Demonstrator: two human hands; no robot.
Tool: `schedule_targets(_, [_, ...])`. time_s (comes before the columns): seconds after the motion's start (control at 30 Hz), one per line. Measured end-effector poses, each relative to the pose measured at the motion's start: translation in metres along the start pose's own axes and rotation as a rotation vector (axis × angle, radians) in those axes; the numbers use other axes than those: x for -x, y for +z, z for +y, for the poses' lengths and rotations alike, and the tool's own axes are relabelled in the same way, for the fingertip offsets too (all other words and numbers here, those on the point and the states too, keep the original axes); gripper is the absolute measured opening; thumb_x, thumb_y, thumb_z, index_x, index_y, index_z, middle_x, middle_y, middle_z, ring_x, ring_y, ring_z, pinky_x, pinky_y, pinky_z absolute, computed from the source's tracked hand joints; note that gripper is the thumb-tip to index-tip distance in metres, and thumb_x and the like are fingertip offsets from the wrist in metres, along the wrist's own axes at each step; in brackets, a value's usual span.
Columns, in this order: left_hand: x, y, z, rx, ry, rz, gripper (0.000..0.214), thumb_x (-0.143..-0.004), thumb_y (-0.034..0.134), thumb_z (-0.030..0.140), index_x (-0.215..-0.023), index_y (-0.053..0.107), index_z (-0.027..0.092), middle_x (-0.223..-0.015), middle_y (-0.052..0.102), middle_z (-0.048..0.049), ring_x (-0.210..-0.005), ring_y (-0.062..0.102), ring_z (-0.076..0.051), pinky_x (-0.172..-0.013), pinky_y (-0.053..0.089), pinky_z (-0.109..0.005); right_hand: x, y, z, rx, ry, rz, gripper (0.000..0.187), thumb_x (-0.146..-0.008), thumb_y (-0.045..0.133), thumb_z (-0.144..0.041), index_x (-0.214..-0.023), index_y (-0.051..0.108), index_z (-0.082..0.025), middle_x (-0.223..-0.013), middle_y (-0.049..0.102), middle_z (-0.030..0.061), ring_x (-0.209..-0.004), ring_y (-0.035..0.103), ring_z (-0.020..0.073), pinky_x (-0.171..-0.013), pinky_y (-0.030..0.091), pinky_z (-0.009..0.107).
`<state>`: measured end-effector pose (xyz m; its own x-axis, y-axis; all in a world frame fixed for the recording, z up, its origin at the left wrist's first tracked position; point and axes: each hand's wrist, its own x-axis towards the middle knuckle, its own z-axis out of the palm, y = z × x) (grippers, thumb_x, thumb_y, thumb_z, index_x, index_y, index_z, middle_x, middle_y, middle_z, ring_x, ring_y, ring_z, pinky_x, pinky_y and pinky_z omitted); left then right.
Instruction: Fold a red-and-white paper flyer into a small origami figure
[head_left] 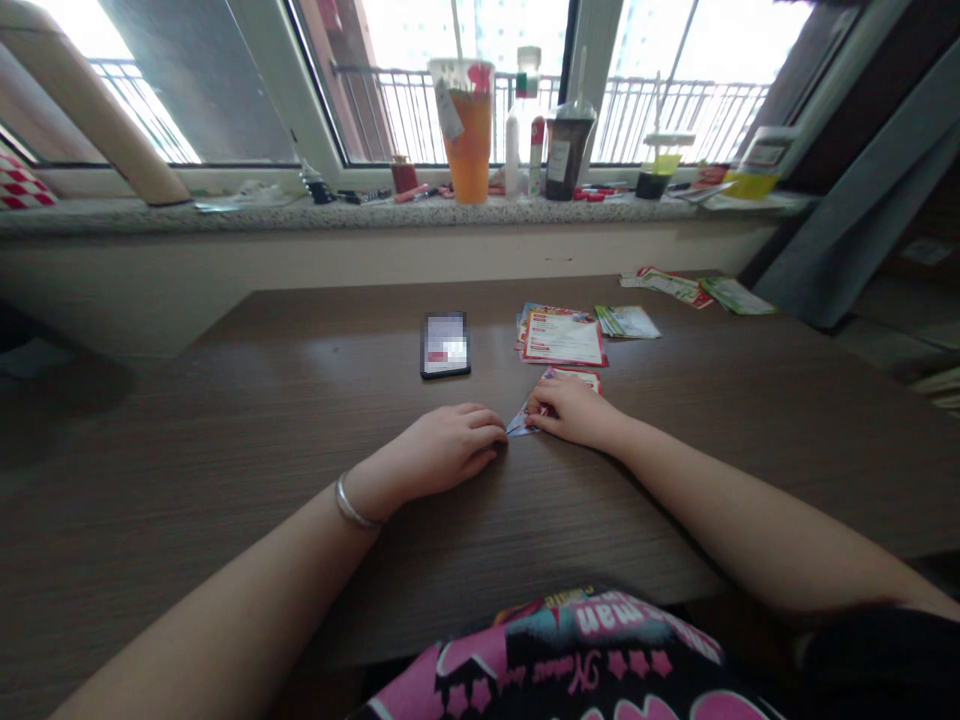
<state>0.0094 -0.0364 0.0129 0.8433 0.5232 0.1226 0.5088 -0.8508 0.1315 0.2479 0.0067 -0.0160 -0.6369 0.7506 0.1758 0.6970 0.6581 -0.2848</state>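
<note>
A printed paper sheet with a red border lies on the table, partly under my right hand. One corner is folded over and comes to a pale, patterned point toward the left. My right hand's fingers are curled and pressed together on this fold. My left hand, with a silver bangle at its wrist, rests on the tabletop with fingers bent together. Its fingertips meet the pointed tip of the sheet. Just beyond my right hand lies a stack of similar red-bordered sheets. Much of the folded sheet is hidden by the right hand.
A phone lies beyond my left hand on the brown table. Green-edged cards and more printed papers lie at the back right. On the windowsill stand an orange drink cup, a dark drink cup, bottles and pens.
</note>
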Motion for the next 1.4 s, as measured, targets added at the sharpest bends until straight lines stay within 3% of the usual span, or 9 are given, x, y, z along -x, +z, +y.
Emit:
schedule_targets(0.37, [0.006,-0.007,-0.007,0.076,-0.035,-0.035,0.023,-0.092,0.048,0.021,-0.105,0.067,0.021,-0.114,0.064,-0.0051,-0.106,0.058,-0.020,-0.096,0.044,-0.035,0.000,0.003,0.003,-0.011,-0.003,0.012,0.012,-0.084,0.064,-0.029,-0.079,0.065,-0.019,-0.085,0.066,0.0052,-0.087,0.055,0.0194,-0.077,0.037,0.031])
schedule_targets(0.57, [0.007,-0.001,-0.015,0.223,-0.016,0.039,0.020,-0.092,0.047,0.020,-0.094,0.066,0.021,-0.110,0.066,-0.0036,-0.105,0.058,-0.017,-0.097,0.044,-0.033,0.002,0.001,0.002,-0.015,-0.004,0.022,0.011,-0.084,0.063,-0.029,-0.079,0.065,-0.018,-0.085,0.066,0.0053,-0.086,0.056,0.0195,-0.080,0.038,0.033])
schedule_targets(0.77, [0.004,0.010,-0.015,0.228,-0.052,0.146,0.024,-0.092,0.048,0.020,-0.113,0.060,0.021,-0.123,0.061,-0.0061,-0.114,0.056,-0.017,-0.101,0.044,-0.035,0.001,-0.002,-0.008,-0.022,-0.190,0.019,0.014,-0.087,0.062,-0.034,-0.085,0.067,-0.021,-0.089,0.066,0.0051,-0.091,0.055,0.0201,-0.086,0.039,0.036])
schedule_targets(0.9, [0.001,0.015,-0.014,0.154,-0.025,0.147,0.024,-0.091,0.052,0.024,-0.114,0.059,0.021,-0.132,0.057,-0.0057,-0.125,0.049,-0.020,-0.108,0.039,-0.039,-0.001,0.000,-0.011,0.041,-0.295,0.153,0.017,-0.085,0.063,-0.041,-0.085,0.068,-0.025,-0.100,0.065,0.0042,-0.111,0.049,0.0243,-0.105,0.026,0.048])
schedule_targets(1.0, [0.000,0.015,-0.012,0.114,-0.023,0.124,0.023,-0.090,0.056,0.025,-0.112,0.060,0.021,-0.130,0.058,-0.0048,-0.127,0.047,-0.021,-0.108,0.039,-0.040,0.000,0.001,-0.011,0.111,-0.264,0.266,0.022,-0.081,0.067,-0.045,-0.089,0.068,-0.025,-0.116,0.061,0.0055,-0.122,0.041,0.0277,-0.110,0.018,0.051])
schedule_targets(1.17, [0.000,0.013,-0.004,0.040,-0.070,0.115,0.018,-0.090,0.056,0.029,-0.103,0.061,0.019,-0.116,0.062,-0.0074,-0.119,0.052,-0.023,-0.103,0.043,-0.041,0.002,0.000,-0.016,0.180,-0.113,0.225,0.030,-0.085,0.060,-0.050,-0.090,0.067,-0.021,-0.108,0.062,0.0086,-0.102,0.049,0.0252,-0.090,0.037,0.040])
schedule_targets(1.27, [-0.001,0.014,0.002,-0.012,-0.119,0.134,0.017,-0.091,0.054,0.032,-0.100,0.060,0.019,-0.110,0.062,-0.0091,-0.115,0.053,-0.025,-0.101,0.045,-0.042,0.002,0.000,-0.021,0.175,-0.097,0.139,0.029,-0.088,0.055,-0.047,-0.092,0.068,-0.021,-0.100,0.063,0.0089,-0.094,0.052,0.0236,-0.081,0.039,0.036])
schedule_targets(1.4, [-0.004,0.018,0.006,-0.061,-0.170,0.157,0.023,-0.087,0.058,0.034,-0.104,0.058,0.018,-0.113,0.060,-0.0094,-0.108,0.056,-0.025,-0.106,0.039,-0.047,0.001,-0.002,-0.026,0.181,-0.069,0.127,0.027,-0.088,0.056,-0.044,-0.092,0.068,-0.021,-0.101,0.065,0.0084,-0.094,0.053,0.0241,-0.080,0.039,0.036])
